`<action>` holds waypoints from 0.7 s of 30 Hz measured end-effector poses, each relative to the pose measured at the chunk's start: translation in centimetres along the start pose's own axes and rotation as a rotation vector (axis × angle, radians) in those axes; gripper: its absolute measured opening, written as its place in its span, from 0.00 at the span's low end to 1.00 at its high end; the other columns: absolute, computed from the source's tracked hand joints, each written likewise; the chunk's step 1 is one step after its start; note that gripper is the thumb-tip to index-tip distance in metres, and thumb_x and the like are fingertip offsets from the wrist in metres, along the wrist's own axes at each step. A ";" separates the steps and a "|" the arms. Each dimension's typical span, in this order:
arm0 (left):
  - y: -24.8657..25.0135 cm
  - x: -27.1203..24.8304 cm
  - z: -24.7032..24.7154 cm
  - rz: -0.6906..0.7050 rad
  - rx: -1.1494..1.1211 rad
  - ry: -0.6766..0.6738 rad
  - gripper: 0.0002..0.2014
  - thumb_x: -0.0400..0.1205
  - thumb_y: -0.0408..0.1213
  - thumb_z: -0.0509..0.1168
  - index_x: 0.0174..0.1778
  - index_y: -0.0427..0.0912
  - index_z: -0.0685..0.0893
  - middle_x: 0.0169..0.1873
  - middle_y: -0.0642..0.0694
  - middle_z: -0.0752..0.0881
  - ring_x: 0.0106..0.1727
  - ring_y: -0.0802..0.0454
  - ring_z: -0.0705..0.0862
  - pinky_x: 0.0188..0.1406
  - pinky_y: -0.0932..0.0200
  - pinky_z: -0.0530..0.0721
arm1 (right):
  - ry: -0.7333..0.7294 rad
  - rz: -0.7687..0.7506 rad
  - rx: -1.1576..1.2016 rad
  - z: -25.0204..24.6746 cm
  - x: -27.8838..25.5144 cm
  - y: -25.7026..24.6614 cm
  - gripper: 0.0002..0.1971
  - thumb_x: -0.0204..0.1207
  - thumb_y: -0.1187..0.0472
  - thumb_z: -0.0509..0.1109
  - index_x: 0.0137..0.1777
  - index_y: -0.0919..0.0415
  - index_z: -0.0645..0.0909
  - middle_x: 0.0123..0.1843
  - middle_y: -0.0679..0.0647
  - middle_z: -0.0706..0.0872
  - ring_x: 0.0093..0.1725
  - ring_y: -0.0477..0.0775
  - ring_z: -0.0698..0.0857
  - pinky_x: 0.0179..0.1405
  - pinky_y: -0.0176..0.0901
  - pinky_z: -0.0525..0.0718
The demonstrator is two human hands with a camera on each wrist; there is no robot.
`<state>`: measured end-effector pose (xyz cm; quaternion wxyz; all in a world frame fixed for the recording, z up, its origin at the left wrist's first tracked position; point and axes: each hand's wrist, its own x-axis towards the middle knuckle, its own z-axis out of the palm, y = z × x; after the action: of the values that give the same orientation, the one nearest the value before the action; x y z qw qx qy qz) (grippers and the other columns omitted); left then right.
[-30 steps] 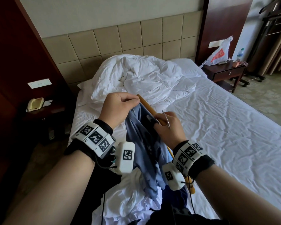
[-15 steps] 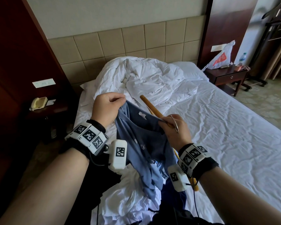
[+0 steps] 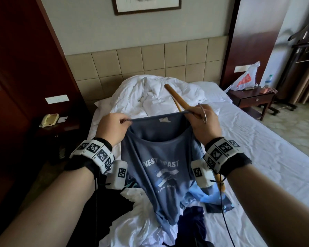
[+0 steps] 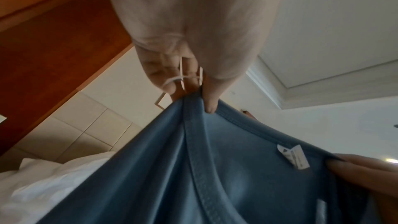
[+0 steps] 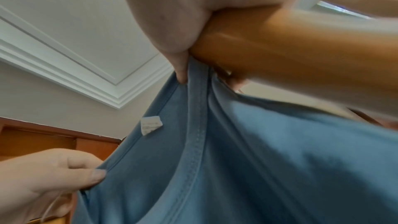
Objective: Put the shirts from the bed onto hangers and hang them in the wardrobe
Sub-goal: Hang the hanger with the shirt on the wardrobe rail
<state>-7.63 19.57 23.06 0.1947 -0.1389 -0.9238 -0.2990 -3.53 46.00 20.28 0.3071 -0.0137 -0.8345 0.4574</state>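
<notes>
above the bed's (image 3: 257,157) near edge we hold the blue shirt (image 3: 161,168) up, its collar stretched between our hands: left hand (image 3: 112,129) pinches one side, right hand (image 3: 205,122) pinches the other while gripping the wooden hanger (image 3: 177,98).

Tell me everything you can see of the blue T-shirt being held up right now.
The blue T-shirt is soft grey-blue knit with a ribbed collar, a small white label inside the back of the neck, and a white chest print whose visible letters read "VEST" and "PAST". The left hand and right hand each pinch the collar, stretching the neck open. The right hand also grips a wooden hanger. The body hangs down, its hem resting on the clothes pile on the bed.
</notes>
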 end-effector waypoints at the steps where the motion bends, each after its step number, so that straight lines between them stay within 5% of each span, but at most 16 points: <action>1: 0.2 0.2 -0.6 -0.002 -0.014 0.022 0.06 0.79 0.33 0.70 0.46 0.38 0.92 0.43 0.42 0.91 0.48 0.45 0.86 0.42 0.63 0.72 | 0.003 -0.013 -0.014 -0.3 0.5 -0.4 0.07 0.76 0.59 0.72 0.49 0.52 0.90 0.52 0.51 0.81 0.50 0.47 0.79 0.52 0.37 0.71; 7: 1.6 1.5 -4.9 -0.028 -0.162 0.335 0.08 0.80 0.31 0.67 0.48 0.33 0.91 0.44 0.38 0.90 0.44 0.49 0.84 0.41 0.67 0.70 | -0.003 -0.140 -0.138 -1.3 2.7 -3.1 0.08 0.76 0.59 0.72 0.52 0.54 0.89 0.51 0.47 0.77 0.50 0.47 0.79 0.53 0.37 0.72; 10: 2.2 1.6 -6.1 -0.037 -0.176 0.465 0.08 0.81 0.33 0.67 0.48 0.33 0.90 0.43 0.37 0.90 0.45 0.44 0.85 0.42 0.64 0.72 | -0.058 -0.192 -0.213 -1.1 2.7 -4.4 0.08 0.78 0.58 0.70 0.54 0.54 0.89 0.51 0.46 0.74 0.49 0.48 0.77 0.51 0.37 0.71; 15: 1.1 1.1 -6.7 -0.061 -0.225 0.506 0.08 0.81 0.33 0.67 0.47 0.33 0.89 0.42 0.37 0.89 0.42 0.46 0.85 0.43 0.64 0.75 | -0.209 -0.155 -0.297 -0.2 1.4 -4.6 0.08 0.79 0.55 0.69 0.54 0.50 0.88 0.51 0.47 0.76 0.51 0.52 0.80 0.53 0.45 0.77; 17: -0.2 0.8 -6.8 -0.076 -0.258 0.501 0.08 0.80 0.35 0.67 0.46 0.34 0.89 0.40 0.37 0.89 0.43 0.41 0.87 0.47 0.55 0.85 | -0.272 -0.127 -0.323 0.5 0.6 -4.2 0.07 0.78 0.56 0.69 0.52 0.49 0.88 0.50 0.48 0.78 0.52 0.54 0.81 0.54 0.49 0.78; 21: -2.7 -0.4 -6.8 -0.115 -0.250 0.472 0.08 0.80 0.34 0.67 0.47 0.33 0.89 0.40 0.37 0.89 0.43 0.39 0.87 0.47 0.43 0.87 | -0.340 -0.018 -0.393 2.1 -1.1 -3.5 0.09 0.76 0.58 0.69 0.52 0.48 0.88 0.52 0.52 0.80 0.51 0.58 0.82 0.54 0.51 0.80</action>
<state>-6.42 13.30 26.60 0.3687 -0.0355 -0.8152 -0.4453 -2.87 42.05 21.61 0.1578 0.0113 -0.9470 0.2794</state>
